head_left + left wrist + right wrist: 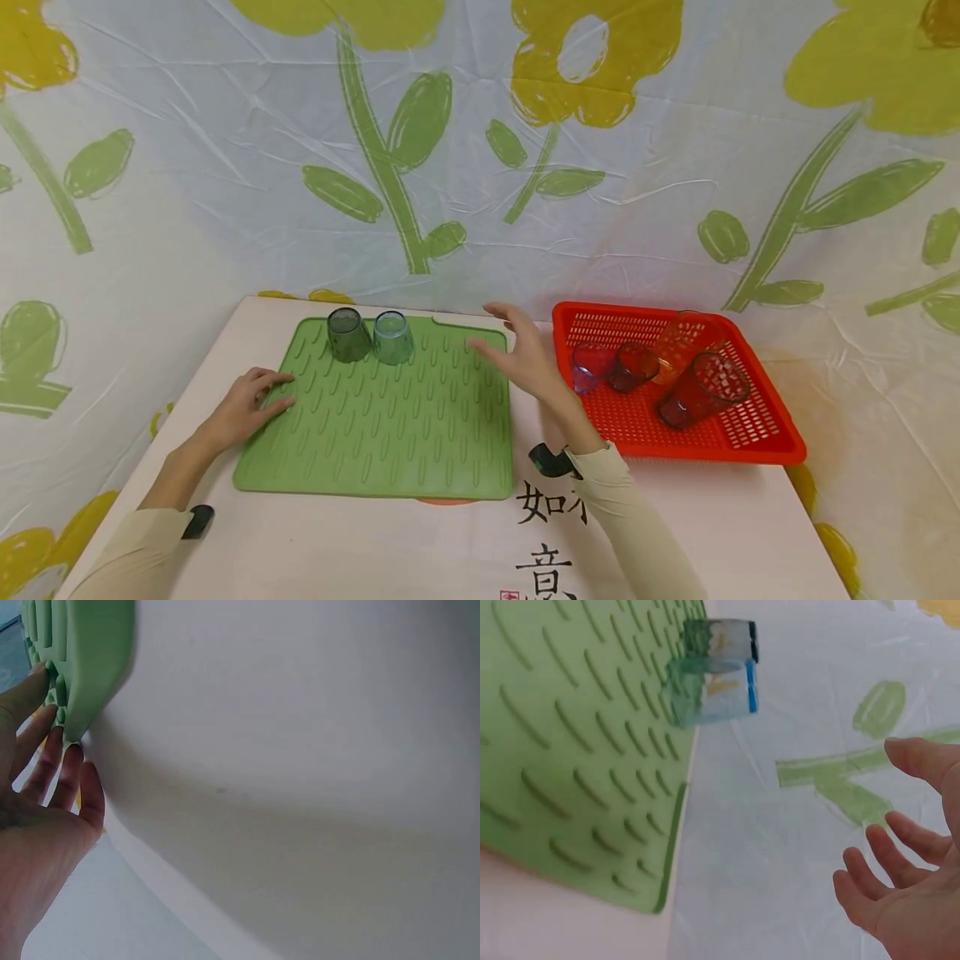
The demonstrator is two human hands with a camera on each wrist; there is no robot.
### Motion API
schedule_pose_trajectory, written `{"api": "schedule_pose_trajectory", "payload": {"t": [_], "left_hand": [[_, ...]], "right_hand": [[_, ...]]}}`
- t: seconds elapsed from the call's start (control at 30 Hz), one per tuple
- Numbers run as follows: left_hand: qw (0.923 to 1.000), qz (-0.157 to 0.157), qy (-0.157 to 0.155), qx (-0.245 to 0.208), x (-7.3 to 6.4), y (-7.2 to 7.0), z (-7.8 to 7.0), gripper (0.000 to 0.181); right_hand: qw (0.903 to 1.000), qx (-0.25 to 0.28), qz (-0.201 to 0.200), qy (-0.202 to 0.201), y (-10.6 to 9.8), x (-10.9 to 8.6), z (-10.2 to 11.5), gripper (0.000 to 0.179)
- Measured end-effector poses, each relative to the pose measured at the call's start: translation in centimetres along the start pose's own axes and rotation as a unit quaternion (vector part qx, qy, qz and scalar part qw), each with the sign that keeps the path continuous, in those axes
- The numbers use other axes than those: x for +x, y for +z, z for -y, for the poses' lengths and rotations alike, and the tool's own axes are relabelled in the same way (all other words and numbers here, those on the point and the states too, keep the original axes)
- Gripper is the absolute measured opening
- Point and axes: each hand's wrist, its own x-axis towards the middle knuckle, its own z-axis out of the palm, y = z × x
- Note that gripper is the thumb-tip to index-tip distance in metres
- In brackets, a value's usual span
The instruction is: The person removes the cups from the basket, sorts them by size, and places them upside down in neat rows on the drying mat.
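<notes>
My left hand rests at the left edge of a green ridged drying mat, its fingertips touching the rim in the left wrist view. Above the mat's right side hovers my right hand, fingers spread and holding nothing. Two glasses stand side by side at the mat's back left: a dark grey-green glass and a light blue glass. The right wrist view shows the blue glass in front of the darker one, well apart from my right hand.
Right of the mat sits a red plastic basket. In it are a purple-blue glass, a small dark red-looking glass, an orange glass and a tall dark glass. A flowered cloth hangs behind the white table.
</notes>
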Motion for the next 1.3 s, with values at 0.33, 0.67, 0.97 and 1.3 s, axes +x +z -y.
{"api": "schedule_pose_trajectory", "payload": {"t": [0.33, 0.67, 0.97, 1.3], "left_hand": [[1.0, 0.003, 0.005, -0.006, 0.2, 0.0, 0.4, 0.036], [0.9998, 0.016, -0.01, -0.011, 0.3, -0.1, 0.3, 0.036], [0.9998, 0.013, -0.005, -0.01, 0.2, -0.3, 0.2, 0.036], [0.9998, 0.01, 0.0, -0.015, 0.1, -0.3, -0.2, 0.035]], "right_hand": [[0.9988, -0.018, -0.036, 0.028, -3.8, -1.8, -1.2, 0.05], [0.9951, -0.065, -0.033, 0.068, -7.3, -3.5, -2.5, 0.052], [0.9885, -0.118, 0.023, 0.091, -10.5, -3.6, -3.3, 0.057], [0.9744, -0.159, 0.115, 0.11, -13.7, -3.1, -4.8, 0.068]]}}
